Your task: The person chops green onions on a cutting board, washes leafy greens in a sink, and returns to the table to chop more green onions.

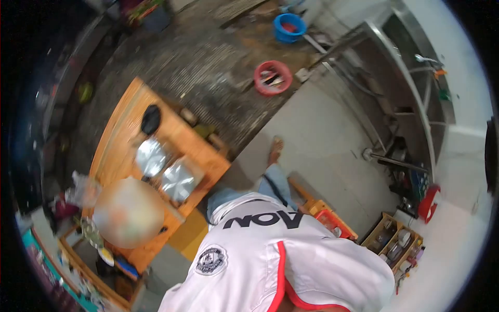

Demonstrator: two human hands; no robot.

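Neither of my hands shows. My arms are hidden by the white shirt (pixel 249 244) with red trim that covers my front. Below it are my blue jeans (pixel 278 187) and one foot (pixel 276 145) on the pale floor. To the left stands a wooden table (pixel 122 122). Two shiny silver round items (pixel 152 156), perhaps lids or foil-covered dishes, lie on it beside a black object (pixel 150 119). A large pale round patch (pixel 129 213) at the table's near end is too blurred to name.
A pink basket (pixel 272 79) with items inside and a blue bucket (pixel 289 28) stand ahead. An orange stool (pixel 306 197) with a red tray (pixel 332 223) is close on my right. Farther right are a metal-framed counter (pixel 410 78) and a wooden box (pixel 387 234) of small items.
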